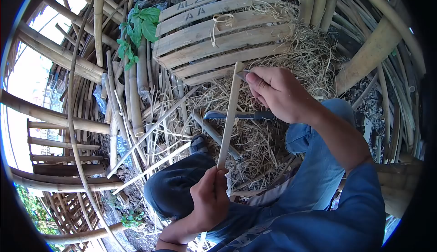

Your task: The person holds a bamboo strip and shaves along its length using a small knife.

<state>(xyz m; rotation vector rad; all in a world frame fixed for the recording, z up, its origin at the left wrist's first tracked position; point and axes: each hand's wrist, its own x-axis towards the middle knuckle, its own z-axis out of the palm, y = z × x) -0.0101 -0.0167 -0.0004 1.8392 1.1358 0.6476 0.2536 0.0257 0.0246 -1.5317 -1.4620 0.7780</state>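
A pale, flat bamboo strip stands slanted in front of me, its lower end by my knees and its upper end near the crate. My left hand is closed around the lower end. At the top, my right hand is closed on a small knife, whose short blade touches the strip's edge; the handle is hidden in the fingers. Below the right hand, a long blade with a dark handle lies on the shavings, partly behind the strip.
A slatted wooden crate with curled shavings on it stands ahead. Shavings cover the ground between my legs. Bamboo poles lie at left, and a thick bamboo post leans at right. A green leafy plant grows beside the crate.
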